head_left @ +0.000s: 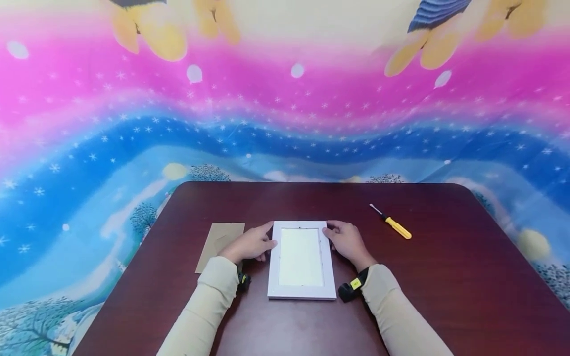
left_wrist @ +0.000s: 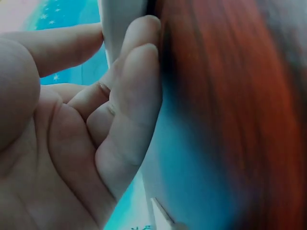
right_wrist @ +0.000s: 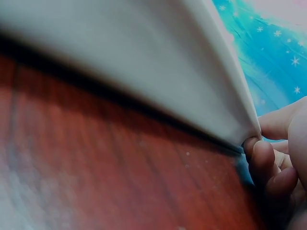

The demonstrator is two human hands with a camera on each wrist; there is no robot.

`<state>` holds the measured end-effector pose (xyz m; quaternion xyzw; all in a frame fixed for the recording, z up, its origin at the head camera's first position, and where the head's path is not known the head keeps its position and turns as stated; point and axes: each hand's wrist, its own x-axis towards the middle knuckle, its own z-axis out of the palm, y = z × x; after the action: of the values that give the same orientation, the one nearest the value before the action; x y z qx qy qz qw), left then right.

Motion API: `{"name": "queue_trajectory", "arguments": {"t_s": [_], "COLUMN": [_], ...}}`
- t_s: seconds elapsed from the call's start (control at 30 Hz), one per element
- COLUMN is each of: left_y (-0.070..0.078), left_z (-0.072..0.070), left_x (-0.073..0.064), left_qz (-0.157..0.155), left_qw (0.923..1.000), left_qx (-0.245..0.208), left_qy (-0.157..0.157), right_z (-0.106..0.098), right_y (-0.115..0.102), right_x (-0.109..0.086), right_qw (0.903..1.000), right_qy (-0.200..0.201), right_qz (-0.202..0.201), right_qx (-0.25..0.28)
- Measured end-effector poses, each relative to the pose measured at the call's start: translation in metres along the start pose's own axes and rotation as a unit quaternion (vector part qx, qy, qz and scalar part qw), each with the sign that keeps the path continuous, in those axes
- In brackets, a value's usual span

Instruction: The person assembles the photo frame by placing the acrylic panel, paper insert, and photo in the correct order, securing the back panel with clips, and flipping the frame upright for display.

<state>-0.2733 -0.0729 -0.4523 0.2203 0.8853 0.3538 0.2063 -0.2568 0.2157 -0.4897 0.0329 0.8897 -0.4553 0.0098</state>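
A white picture frame (head_left: 302,291) lies before me in the head view, with a pale cream panel (head_left: 300,257) in its opening and small dark tabs along the inner edge. My left hand (head_left: 249,244) holds its upper left side, thumb on the face and fingers at the edge. At the upper right side, my right hand (head_left: 349,242) pinches the rim between thumb and fingers. In the left wrist view the frame's edge (left_wrist: 122,24) sits between thumb and fingers. The right wrist view shows the white side (right_wrist: 134,57) close over the table, gripped at its far corner.
A brown backing board (head_left: 206,249) with a flap lies on the dark red table (head_left: 445,296), partly hidden under my left hand and forearm. Beyond my right hand lies a screwdriver (head_left: 398,227) with a yellow handle. A colourful printed cloth (head_left: 285,109) hangs behind the table.
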Motion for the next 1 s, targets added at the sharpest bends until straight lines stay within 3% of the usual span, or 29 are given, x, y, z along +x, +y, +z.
{"name": "queue_trajectory", "arguments": {"t_s": [0.17, 0.47, 0.77, 1.0], "left_y": [-0.003, -0.003, 0.006, -0.006], "left_z": [-0.004, -0.013, -0.032, -0.052], "left_x": [-0.009, -0.024, -0.05, -0.067], "left_qz": [-0.005, -0.016, -0.012, 0.001], "left_qw": [0.9995, 0.9931, 0.9865, 0.9785], "left_qx": [0.032, 0.116, 0.162, 0.203], "left_qy": [0.003, 0.005, 0.017, 0.038], "right_z": [0.012, 0.011, 0.005, 0.0], "right_y": [-0.002, -0.005, -0.003, 0.003], "right_x": [0.0, 0.0, 0.001, 0.001], "right_qw": [1.0, 0.9998, 0.9999, 0.9999], "right_qy": [0.002, -0.015, -0.01, -0.009], "right_qz": [0.002, -0.01, -0.013, -0.014], "right_qx": [0.003, 0.002, 0.001, -0.004]}}
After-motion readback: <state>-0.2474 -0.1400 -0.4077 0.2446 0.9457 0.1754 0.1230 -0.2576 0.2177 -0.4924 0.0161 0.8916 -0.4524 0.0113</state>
